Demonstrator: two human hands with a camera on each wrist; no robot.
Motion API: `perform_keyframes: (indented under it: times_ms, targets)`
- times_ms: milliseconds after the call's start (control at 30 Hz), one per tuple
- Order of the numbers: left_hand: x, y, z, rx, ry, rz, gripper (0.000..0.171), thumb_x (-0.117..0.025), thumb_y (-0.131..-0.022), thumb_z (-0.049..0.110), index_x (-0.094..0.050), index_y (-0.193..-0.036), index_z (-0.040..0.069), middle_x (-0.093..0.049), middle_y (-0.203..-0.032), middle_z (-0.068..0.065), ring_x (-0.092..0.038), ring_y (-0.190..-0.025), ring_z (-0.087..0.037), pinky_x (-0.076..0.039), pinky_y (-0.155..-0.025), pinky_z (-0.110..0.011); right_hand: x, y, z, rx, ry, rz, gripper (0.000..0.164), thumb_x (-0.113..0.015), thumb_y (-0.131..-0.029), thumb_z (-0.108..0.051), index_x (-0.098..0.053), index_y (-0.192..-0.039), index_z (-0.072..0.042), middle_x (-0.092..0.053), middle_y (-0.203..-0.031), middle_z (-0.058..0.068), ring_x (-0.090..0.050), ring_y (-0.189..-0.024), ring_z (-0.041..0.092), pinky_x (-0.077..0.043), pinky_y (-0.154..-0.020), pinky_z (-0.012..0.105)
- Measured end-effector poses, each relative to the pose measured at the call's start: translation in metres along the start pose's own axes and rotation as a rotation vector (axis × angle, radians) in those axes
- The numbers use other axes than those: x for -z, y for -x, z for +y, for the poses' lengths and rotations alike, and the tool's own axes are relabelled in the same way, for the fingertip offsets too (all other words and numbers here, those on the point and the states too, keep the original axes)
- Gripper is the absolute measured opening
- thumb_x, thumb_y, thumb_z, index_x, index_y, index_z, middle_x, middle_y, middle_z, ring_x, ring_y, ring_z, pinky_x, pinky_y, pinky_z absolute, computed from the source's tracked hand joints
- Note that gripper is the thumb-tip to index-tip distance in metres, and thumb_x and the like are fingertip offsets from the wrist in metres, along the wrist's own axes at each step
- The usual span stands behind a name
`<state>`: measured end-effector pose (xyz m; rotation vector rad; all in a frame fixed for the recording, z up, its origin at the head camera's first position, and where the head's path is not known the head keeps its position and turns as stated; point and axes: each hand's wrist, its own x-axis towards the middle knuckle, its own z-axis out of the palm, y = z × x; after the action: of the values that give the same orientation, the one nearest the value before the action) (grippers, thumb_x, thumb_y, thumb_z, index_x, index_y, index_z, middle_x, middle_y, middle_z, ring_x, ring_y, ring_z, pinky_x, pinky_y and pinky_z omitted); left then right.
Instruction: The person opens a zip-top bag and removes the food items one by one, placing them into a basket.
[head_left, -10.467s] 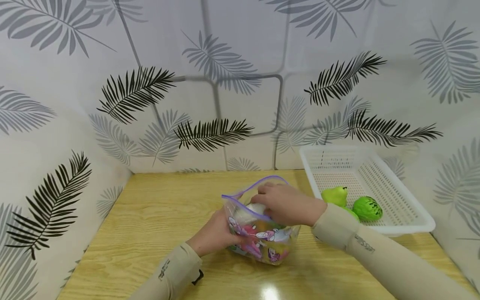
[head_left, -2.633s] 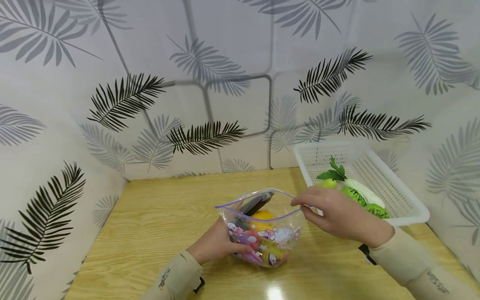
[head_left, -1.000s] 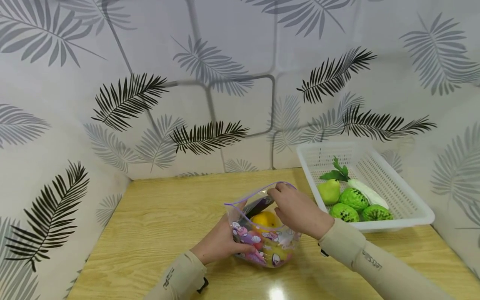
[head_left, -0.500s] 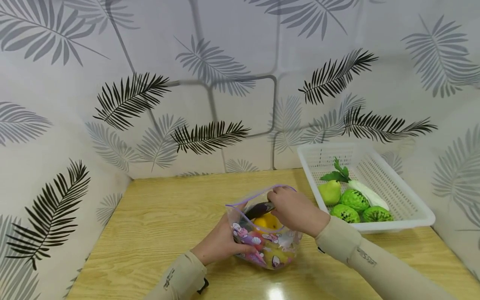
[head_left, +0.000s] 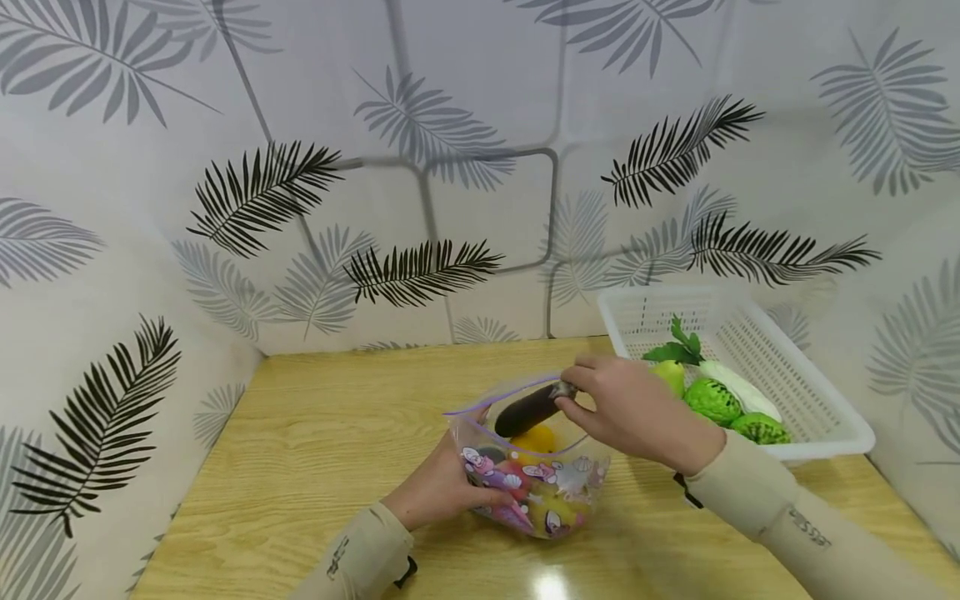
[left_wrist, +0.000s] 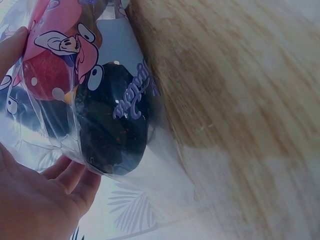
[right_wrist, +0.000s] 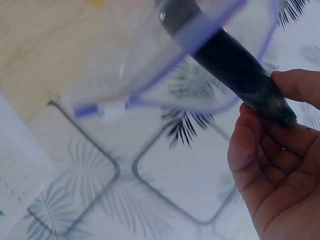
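Note:
My left hand (head_left: 442,483) holds the side of a clear zip bag (head_left: 498,477), thumb in front and fingers behind. The bag's purple-edged mouth gapes upward. My right hand (head_left: 637,408) pinches the stem end of a dark eggplant (head_left: 527,411) between thumb and fingers. The eggplant slants through the mouth, its lower end still inside the bag. Beneath it sits an orange-yellow fruit (head_left: 534,440). Through the plastic in the left wrist view show a red round piece (left_wrist: 46,75) and a dark, glossy oval one (left_wrist: 112,130).
A white slotted basket (head_left: 817,396) stands on the right of the wooden table (head_left: 322,417). It holds a green pear (head_left: 670,377), bumpy green fruits (head_left: 712,402), a long white vegetable (head_left: 738,387) and green leaves (head_left: 677,348). A leaf-patterned cloth (head_left: 480,208) hangs behind.
The right hand reached into the bag, took the eggplant's end and drew it up and right. Since the oldest frame, the white vegetable and leaves have appeared in the basket. The left hand kept its hold.

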<state>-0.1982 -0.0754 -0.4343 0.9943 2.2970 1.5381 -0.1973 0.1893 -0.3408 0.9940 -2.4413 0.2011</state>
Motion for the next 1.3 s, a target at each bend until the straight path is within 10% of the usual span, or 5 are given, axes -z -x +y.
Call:
perform_keyframes:
  times_ms: [233,533,700,933,1300]
  targets:
    - [-0.001,0.0,-0.004,0.037,-0.061,0.02,0.109,-0.084,-0.07,0.032,-0.01,-0.15,0.038,-0.042,-0.139,0.001,-0.045,-0.118,-0.013,-0.032,-0.106,-0.052,0.059,0.021,0.026,-0.154,-0.109,0.069,0.007,-0.069,-0.083,-0.02,-0.071,-0.088,-0.016,-0.06,-0.069,-0.007,-0.045,-0.054,0.004,-0.042,-0.043,0.024]
    - [0.001,-0.003,-0.005,0.003,-0.043,0.001,0.109,-0.085,-0.071,0.027,-0.011,-0.152,0.032,-0.046,-0.137,0.001,-0.049,-0.116,-0.025,-0.034,-0.104,-0.054,0.116,0.062,0.086,-0.58,-0.233,0.169,0.018,-0.07,-0.087,-0.029,-0.073,-0.098,-0.016,-0.065,-0.062,0.002,-0.054,-0.05,0.015,-0.041,-0.046,0.021]
    - [0.0,-0.005,-0.01,0.002,-0.037,-0.002,0.109,-0.085,-0.07,0.026,-0.013,-0.151,0.033,-0.049,-0.135,-0.003,-0.051,-0.114,-0.024,-0.037,-0.102,-0.052,0.098,0.071,0.117,-0.648,-0.12,0.164,0.032,-0.063,-0.09,-0.036,-0.072,-0.104,-0.008,-0.068,-0.07,0.01,-0.055,-0.055,0.018,-0.044,-0.052,0.031]
    - [-0.004,-0.007,-0.032,0.048,-0.085,0.005,0.114,-0.086,-0.066,0.037,-0.009,-0.15,0.041,-0.045,-0.138,-0.004,-0.05,-0.114,-0.014,-0.035,-0.105,-0.048,0.045,0.072,0.132,-0.612,0.006,-0.058,0.036,-0.056,-0.096,-0.027,-0.067,-0.112,0.004,-0.068,-0.091,0.025,-0.048,-0.047,0.019,-0.043,-0.056,0.044]
    - [-0.002,-0.001,-0.003,0.035,-0.024,-0.005,0.108,-0.084,-0.072,0.023,-0.013,-0.152,0.03,-0.047,-0.135,0.003,-0.05,-0.115,-0.023,-0.038,-0.102,-0.048,0.017,0.06,0.123,-0.579,-0.131,-0.336,0.035,-0.05,-0.097,-0.007,-0.054,-0.127,0.009,-0.065,-0.106,0.028,-0.032,-0.038,0.012,-0.036,-0.04,0.029]
